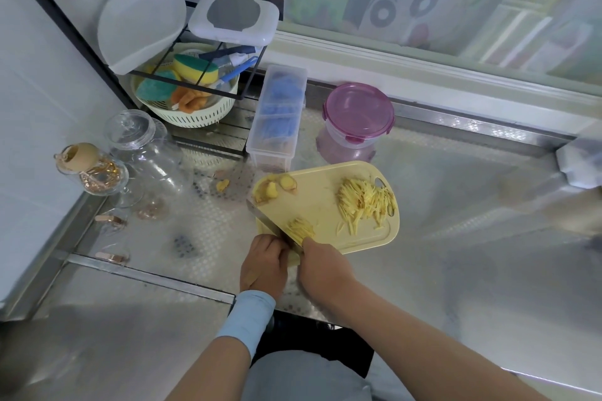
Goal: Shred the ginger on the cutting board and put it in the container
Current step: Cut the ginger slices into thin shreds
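Since the knife (266,221) lies slantwise over the near left corner of the cutting board (322,198), tip pointing away and leftward and handle end running back toward the person, the next cut depends on what sits either side of that blade. Farthest left, a ginger scrap (223,185) lies off the board on the surface (456,238). The uncut ginger chunks (272,189) sit in the board's far left corner, just beyond the knife tip. The left hand (264,262) is on the blade's left side, fingers curled under and knuckles close against the steel; whether they pin a slice I cannot tell, since the hand hides it. Just right of the blade lies a small pile (300,228) of cut strips, which seem to run along the blade's line. The right hand (321,265) comes in from the near right, fingers closed over the knife's handle end. Farther right, the main heap of shreds (366,205) rests by the board's hanging hole, nearer the right hand. The pink-lidded container (357,114), lid on, stands beyond the board's far edge, so I judge more chopping comes before any transfer
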### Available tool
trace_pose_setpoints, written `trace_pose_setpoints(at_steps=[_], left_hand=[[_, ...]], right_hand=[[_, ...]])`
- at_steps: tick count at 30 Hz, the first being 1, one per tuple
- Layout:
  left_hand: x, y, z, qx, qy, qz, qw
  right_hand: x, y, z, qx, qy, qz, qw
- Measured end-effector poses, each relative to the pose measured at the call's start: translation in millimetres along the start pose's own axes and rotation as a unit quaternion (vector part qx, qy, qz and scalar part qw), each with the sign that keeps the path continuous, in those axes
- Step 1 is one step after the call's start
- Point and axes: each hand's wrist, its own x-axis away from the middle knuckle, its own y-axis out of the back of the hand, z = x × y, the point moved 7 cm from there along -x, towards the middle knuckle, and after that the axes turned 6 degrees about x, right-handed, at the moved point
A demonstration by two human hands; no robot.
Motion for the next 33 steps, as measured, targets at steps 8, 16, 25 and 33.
trace_pose_setpoints(at_steps=[8, 16, 25, 33], left_hand=[[0.6, -1.6, 1.2, -0.012, 0.007, 0.011, 1.000], [-0.3, -1.0, 1.2, -0.004, -0.011, -0.011, 1.000], [-4.9, -5.1, 1.2, -0.045, 0.052, 0.027, 0.997], [-51.9, 2.7, -4.4, -0.056, 0.190, 0.142, 0.970]], right_hand=[[14.7, -7.4, -18.1, 0.025, 0.001, -0.019, 0.999], [4.4, -17.2, -17.8, 0.038, 0.006, 0.008, 0.999], [-12.6, 1.6, -28.2, 0.019, 0.000, -0.004, 1.000], [-9.8, 22.1, -51.6, 0.012, -0.046, -0.028, 0.998]])
